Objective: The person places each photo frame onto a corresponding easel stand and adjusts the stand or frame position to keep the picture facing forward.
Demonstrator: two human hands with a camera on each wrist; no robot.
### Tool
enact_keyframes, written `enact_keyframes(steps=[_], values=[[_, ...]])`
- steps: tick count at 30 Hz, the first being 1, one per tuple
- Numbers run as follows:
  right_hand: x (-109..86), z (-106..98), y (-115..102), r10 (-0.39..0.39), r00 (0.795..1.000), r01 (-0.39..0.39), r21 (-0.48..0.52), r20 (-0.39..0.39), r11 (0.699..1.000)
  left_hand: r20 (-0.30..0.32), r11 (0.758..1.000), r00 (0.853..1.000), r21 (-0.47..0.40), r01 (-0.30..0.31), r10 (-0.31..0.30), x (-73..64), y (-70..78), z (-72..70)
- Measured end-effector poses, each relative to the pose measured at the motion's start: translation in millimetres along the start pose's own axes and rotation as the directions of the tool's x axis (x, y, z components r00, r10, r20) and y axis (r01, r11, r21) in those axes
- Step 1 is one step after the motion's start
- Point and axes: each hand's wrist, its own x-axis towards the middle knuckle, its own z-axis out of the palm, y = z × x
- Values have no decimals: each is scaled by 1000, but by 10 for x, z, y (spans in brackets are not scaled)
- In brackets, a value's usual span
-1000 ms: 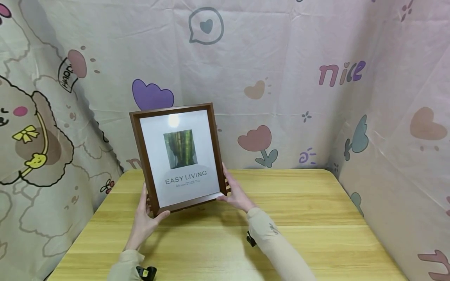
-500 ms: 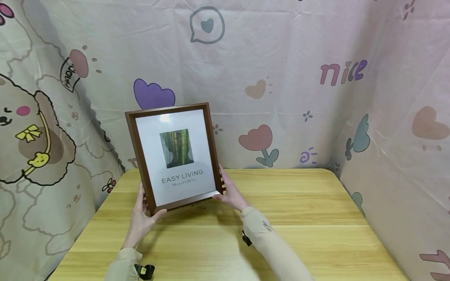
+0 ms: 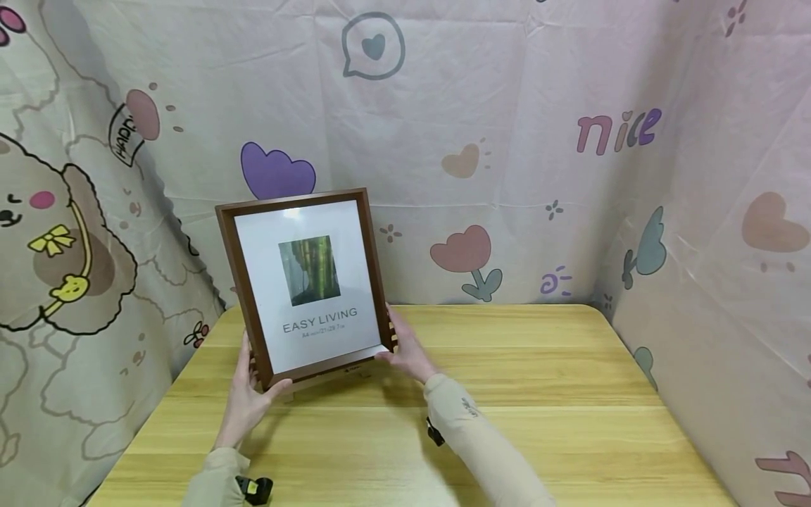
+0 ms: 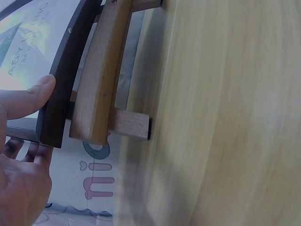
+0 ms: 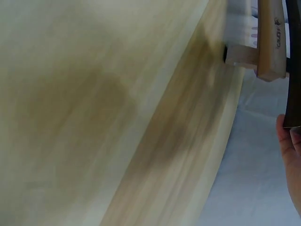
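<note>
A brown picture frame (image 3: 256, 296) leans back, tilted a little, at the left of the table. Its glazed white sheet reads EASY LIVING below a small green picture. My left hand (image 3: 239, 407) grips the lower left corner, thumb in front and fingers behind. At the lower right corner my right hand (image 3: 410, 353) holds the frame the same way. Close beneath the frame's bottom edge is a pale wooden stand (image 4: 99, 89) with a crossbar and short feet on the table. Whether the frame rests on it, I cannot tell. In the head view the frame hides most of the stand.
The wood-grain table (image 3: 538, 394) extends to the right and toward the front. A printed cloth (image 3: 519, 84) hangs behind and along both sides. Black wrist cameras sit at the left cuff (image 3: 212, 479) and the right cuff (image 3: 443, 401).
Both hands have shifted the picture frame slightly to the left. A bit of the pale stand with its dark mark now shows more below the frame's bottom edge.
</note>
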Motion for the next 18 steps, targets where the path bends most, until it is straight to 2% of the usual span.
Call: enact_keyframes(steps=[6, 13, 18], values=[[11, 77, -22, 6, 1000, -6, 0, 0, 1000, -9, 1000, 1000, 4, 10, -10, -30, -40, -43], [6, 125, -49, 21, 1000, -21, -14, -6, 1000, 13, 998, 998, -3, 55, -55, -29, -100, -81], [10, 145, -52, 40, 999, -40, -21, 7, 999, -8, 999, 999, 14, 44, -44, -25, -147, -80]])
